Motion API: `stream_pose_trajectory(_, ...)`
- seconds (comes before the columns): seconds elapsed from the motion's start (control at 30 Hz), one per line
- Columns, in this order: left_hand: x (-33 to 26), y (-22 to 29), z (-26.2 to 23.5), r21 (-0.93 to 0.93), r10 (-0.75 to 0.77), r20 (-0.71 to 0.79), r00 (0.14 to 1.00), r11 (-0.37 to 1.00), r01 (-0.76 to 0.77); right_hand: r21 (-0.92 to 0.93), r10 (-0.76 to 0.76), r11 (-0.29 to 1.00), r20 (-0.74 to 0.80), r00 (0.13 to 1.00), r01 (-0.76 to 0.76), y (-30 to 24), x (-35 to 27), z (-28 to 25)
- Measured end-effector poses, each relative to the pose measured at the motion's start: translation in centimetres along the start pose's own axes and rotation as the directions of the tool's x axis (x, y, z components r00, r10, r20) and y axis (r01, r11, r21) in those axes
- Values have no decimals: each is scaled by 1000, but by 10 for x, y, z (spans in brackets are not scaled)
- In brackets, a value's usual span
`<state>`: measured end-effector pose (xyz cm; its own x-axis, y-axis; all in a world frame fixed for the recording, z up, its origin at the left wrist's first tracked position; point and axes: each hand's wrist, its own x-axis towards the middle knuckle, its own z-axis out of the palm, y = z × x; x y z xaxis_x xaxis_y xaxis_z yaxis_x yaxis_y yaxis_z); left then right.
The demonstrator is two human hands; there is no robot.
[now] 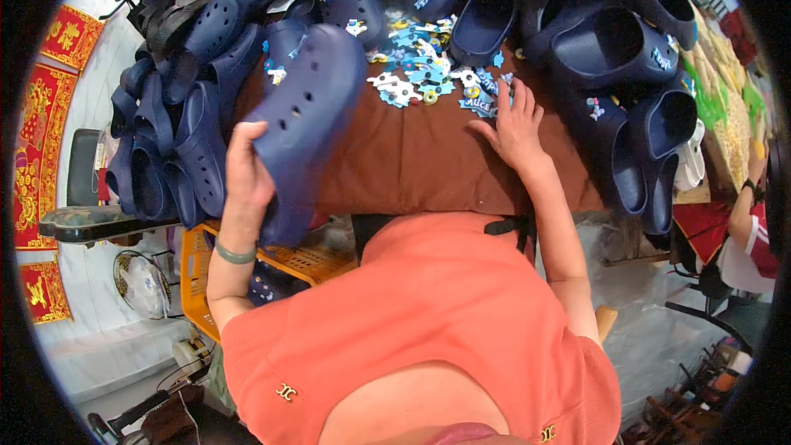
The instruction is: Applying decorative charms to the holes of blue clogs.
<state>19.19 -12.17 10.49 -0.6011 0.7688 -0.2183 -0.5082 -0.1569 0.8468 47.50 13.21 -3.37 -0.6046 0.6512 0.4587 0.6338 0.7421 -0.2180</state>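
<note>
My left hand (pixel 249 171) grips a navy blue foam clog (pixel 309 99) by its side, thumb over the edge. The clog is tilted up off the table, and its row of round holes shows. At the right edge of a loose pile of shoe charms (pixel 418 62), my right hand (pixel 519 128) rests with fingers stretched and thumb apart. Its fingertips touch or hover just over blue and white charms; which of the two I cannot tell. The pile holds white, light blue and yellow pieces, some shaped like name tags.
A brown cloth (pixel 387 161) covers the table. Many navy clogs crowd its left side (pixel 202 128), far edge and right side (pixel 610 45); some at the back and right carry charms. An orange plastic basket (pixel 198 280) stands below the table at left. Another person's arm (pixel 746 198) shows far right.
</note>
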Motion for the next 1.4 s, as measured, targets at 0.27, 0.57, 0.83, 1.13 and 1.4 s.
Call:
stream_pose_trajectory(0.27, 35, -68, 14, 14, -143, 129, 981, 990, 143, 106, -40, 993, -45, 998, 44, -4, 84, 9)
stream_pose_trajectory(0.57, 39, -98, 17, 263, -25, 97, 995, 965, -2, 133, -50, 989, -155, 987, 71, 7, 94, 40)
stream_pose_trajectory(0.83, 46, -101, 6, 267, -61, 134, 989, 964, 23, 261, -68, 955, -278, 958, 143, -26, 86, -22)
stream_pose_trajectory(1.13, 58, -104, -9, 325, -86, 171, 981, 945, 26, 587, -35, 799, -177, 983, 135, -58, 15, -162)
stream_pose_trajectory(1.4, 44, -95, 10, 273, -25, 177, 984, 962, -24, 322, -95, 890, -563, 821, 323, -69, -22, -228)
